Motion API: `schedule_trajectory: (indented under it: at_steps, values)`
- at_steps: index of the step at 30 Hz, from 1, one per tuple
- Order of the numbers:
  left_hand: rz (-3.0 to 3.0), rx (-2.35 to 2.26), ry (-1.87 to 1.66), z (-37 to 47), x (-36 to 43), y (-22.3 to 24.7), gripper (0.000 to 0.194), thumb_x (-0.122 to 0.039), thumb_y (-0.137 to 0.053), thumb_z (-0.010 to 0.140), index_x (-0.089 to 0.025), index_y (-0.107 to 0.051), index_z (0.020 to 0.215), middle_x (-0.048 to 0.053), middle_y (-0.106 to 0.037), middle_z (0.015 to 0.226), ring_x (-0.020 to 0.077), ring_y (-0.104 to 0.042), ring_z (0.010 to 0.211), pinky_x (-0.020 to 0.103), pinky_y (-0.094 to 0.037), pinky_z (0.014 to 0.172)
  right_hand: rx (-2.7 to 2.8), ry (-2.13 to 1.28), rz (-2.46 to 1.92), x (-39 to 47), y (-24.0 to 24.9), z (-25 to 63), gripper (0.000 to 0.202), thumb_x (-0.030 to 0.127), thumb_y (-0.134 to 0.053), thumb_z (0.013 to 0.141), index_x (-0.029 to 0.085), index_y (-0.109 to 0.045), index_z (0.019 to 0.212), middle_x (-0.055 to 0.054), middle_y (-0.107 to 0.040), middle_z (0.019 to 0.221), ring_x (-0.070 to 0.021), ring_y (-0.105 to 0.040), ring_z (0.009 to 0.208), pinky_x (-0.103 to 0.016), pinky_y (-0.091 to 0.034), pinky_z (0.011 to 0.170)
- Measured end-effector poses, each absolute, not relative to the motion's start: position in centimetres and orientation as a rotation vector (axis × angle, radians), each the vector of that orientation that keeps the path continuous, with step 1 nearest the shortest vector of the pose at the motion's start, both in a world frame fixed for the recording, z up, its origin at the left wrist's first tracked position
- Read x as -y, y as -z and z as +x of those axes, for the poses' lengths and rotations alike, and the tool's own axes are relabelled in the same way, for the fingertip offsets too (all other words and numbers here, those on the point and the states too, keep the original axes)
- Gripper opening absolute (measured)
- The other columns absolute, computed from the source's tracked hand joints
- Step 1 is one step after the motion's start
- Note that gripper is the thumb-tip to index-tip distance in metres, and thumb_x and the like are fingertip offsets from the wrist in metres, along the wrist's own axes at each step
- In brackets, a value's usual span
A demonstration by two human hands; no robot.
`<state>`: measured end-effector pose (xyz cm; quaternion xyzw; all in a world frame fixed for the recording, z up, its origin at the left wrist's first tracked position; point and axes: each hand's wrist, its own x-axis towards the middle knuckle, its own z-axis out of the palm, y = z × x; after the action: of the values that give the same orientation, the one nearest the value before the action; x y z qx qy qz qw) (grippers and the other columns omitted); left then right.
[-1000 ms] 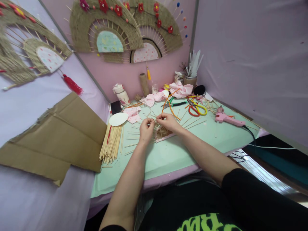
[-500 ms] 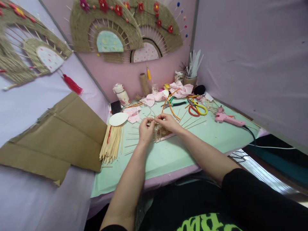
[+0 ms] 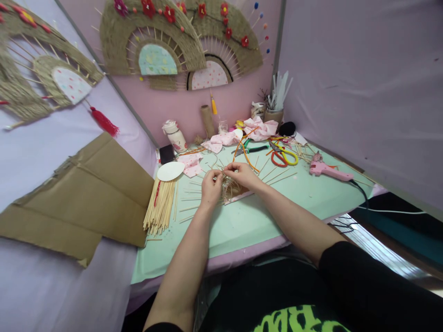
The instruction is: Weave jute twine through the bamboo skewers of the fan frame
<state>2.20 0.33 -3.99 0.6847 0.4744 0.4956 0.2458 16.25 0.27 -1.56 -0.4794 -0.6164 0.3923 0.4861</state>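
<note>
A half-round fan frame with thin wooden sticks [image 3: 276, 175] radiating outward lies on the green tabletop [image 3: 238, 226]. Over its middle, my left hand [image 3: 212, 186] and my right hand [image 3: 242, 175] meet, fingertips nearly touching. Both are closed in a pinch on thin, pale brown twine [image 3: 228, 188]. Loose loops of it hang in a tangle below the fingers. A brown card base [image 3: 238, 191] with a pale pink lower edge shows under my right wrist. The exact spot where the fingertips grip is too small to make out.
Left of my hands lie a bundle of sticks [image 3: 161, 207], a white oval disc [image 3: 170, 171] and a cardboard sheet [image 3: 83, 198]. Behind are pliers [image 3: 258, 149], scissors [image 3: 285, 156] and pink cloth [image 3: 259, 129]. A corded pink glue gun [image 3: 330, 171] lies right.
My hands stay over the fan's middle, with only a slight shift of the fingers. The twine loops below them have changed shape and show more clearly.
</note>
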Motion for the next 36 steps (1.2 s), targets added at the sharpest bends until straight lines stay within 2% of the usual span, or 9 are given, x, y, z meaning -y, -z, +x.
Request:
schedule_trajectory:
  at_steps: [6,11,19,27,33,36]
  values:
    - [1.919,-1.303,-1.353,2.16,-0.31,4.02,0.008,-0.019,-0.050,0.079,-0.018,-0.058,0.079,0.004,-0.060,0.083,0.0157,-0.054,0.083,0.028,-0.042,0.077,1.584,-0.914,-1.150,-0.43,2.00,16.19,0.018,0.031,-0.054,0.070,0.014,-0.059,0.071,0.000,-0.059,0.069,-0.0118,-0.052,0.067,-0.025,-0.040,0.067]
    - [1.720,-1.328,-1.354,1.93,-0.90,4.57,0.008,-0.022,-0.051,0.079,-0.017,-0.057,0.080,0.003,-0.060,0.081,0.0144,-0.055,0.080,0.027,-0.042,0.075,1.551,-0.907,-1.164,-0.76,2.39,16.19,0.017,0.030,-0.051,0.071,0.014,-0.056,0.071,0.001,-0.055,0.066,-0.0109,-0.048,0.063,-0.024,-0.038,0.063]
    - [1.706,-1.329,-1.334,2.08,-0.76,4.35,0.008,-0.025,-0.052,0.078,-0.018,-0.056,0.078,0.002,-0.059,0.079,0.0140,-0.054,0.077,0.026,-0.041,0.072,1.524,-0.961,-1.115,-0.36,1.81,16.15,0.020,0.032,-0.055,0.069,0.014,-0.061,0.075,-0.001,-0.060,0.073,-0.0122,-0.053,0.070,-0.026,-0.041,0.073]
    - [1.470,-1.280,-1.382,2.24,-0.65,4.18,0.007,-0.024,-0.051,0.078,-0.018,-0.053,0.076,0.000,-0.056,0.074,0.0117,-0.052,0.071,0.023,-0.040,0.068,1.453,-0.950,-1.268,-0.77,2.43,16.20,0.016,0.028,-0.050,0.069,0.015,-0.057,0.068,0.003,-0.052,0.061,-0.0096,-0.045,0.058,-0.023,-0.037,0.060]
    - [1.457,-1.264,-1.342,2.21,-0.77,4.34,0.010,-0.026,-0.053,0.078,-0.016,-0.054,0.077,0.000,-0.056,0.073,0.0108,-0.052,0.069,0.022,-0.041,0.066,1.452,-0.930,-1.200,-0.66,2.10,16.11,0.022,0.028,-0.055,0.067,0.014,-0.061,0.083,-0.001,-0.060,0.076,-0.0111,-0.051,0.068,-0.025,-0.041,0.069]
    - [1.490,-1.259,-1.343,2.18,-0.84,4.42,0.010,-0.026,-0.053,0.078,-0.016,-0.055,0.077,0.000,-0.057,0.073,0.0107,-0.052,0.069,0.023,-0.041,0.066,1.504,-0.977,-1.195,-0.50,2.02,16.12,0.023,0.030,-0.058,0.066,0.014,-0.063,0.081,-0.001,-0.061,0.074,-0.0113,-0.052,0.066,-0.025,-0.042,0.068]
